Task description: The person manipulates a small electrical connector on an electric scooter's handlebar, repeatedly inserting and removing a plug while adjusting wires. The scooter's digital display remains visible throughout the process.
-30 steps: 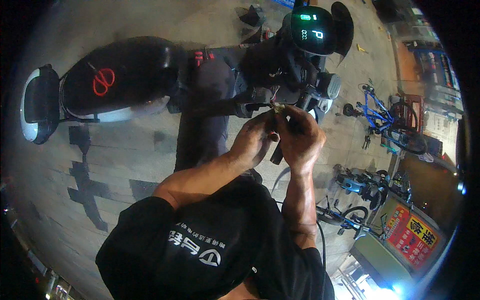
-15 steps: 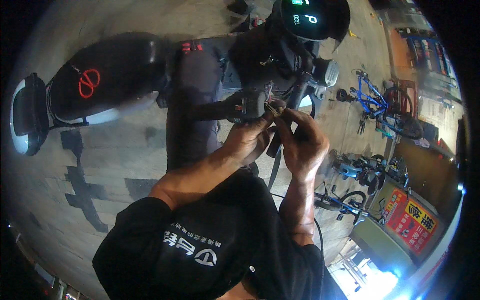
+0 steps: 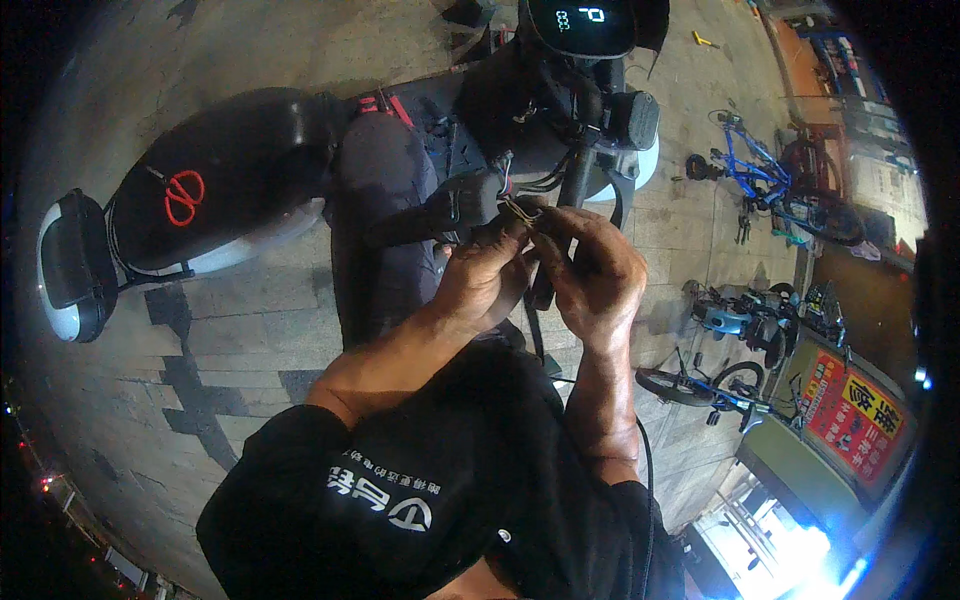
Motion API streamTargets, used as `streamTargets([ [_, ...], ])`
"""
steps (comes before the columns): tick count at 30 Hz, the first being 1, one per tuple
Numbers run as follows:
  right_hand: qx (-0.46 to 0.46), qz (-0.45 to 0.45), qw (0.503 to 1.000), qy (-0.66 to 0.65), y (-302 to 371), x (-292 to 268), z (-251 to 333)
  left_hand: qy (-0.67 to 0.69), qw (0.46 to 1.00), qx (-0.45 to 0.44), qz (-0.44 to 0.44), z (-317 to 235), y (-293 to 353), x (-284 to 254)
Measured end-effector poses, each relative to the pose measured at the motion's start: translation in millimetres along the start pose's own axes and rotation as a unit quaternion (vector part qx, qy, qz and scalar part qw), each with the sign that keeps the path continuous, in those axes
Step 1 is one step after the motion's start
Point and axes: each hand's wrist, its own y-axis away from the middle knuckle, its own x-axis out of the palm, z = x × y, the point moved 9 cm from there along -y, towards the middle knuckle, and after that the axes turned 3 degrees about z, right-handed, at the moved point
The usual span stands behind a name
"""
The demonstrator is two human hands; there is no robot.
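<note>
Thin wires [image 3: 519, 209] run from the handlebar of an electric scooter to my fingertips. My left hand [image 3: 483, 275] pinches them from the left, thumb and fingers pressed together. From the right, my right hand [image 3: 597, 270] closes its thumb and forefinger on the same bundle. Just beyond my left hand sits a black switch housing with the handlebar grip [image 3: 425, 218]. More cables [image 3: 548, 180] come out beside the black brake lever area and mirror-like part [image 3: 633, 120]. The wire ends between my fingers are too small to make out.
The scooter's black seat [image 3: 235, 150] carries a red cord [image 3: 184, 198]. A lit display [image 3: 580, 25] is at the top. To the right stand a blue bicycle [image 3: 750, 165], other two-wheelers [image 3: 735, 320] and a red-yellow sign [image 3: 848, 415]. A yellow-handled tool [image 3: 705, 40] lies on the floor.
The view has shifted, so the scooter's seat sits lower and its display higher in the picture. Both hands stay together at the wires, with only slight finger movement.
</note>
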Motion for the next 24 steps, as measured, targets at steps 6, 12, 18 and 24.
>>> streamTargets([
  [6, 0.056, 0.028, 0.998, 0.030, -4.5, -4.1, 1.1, -0.024, 1.000, 0.005, -0.004, 2.2, 0.2, -1.9],
  [12, 0.026, 0.033, 0.998, 0.042, -9.9, -4.0, 2.3, 0.050, 0.994, -0.056, -0.086, 10.4, 13.2, -3.5],
  [18, 0.037, 0.056, 0.997, -0.025, -14.2, 4.4, -4.8, -0.201, 0.966, -0.083, -0.140, -31.1, 66.1, -6.1],
  [24, 0.012, 0.060, 0.996, -0.062, -10.6, 6.0, -11.8, -0.790, 0.578, 0.141, 0.148, -140.7, 2.0, 109.4],
])
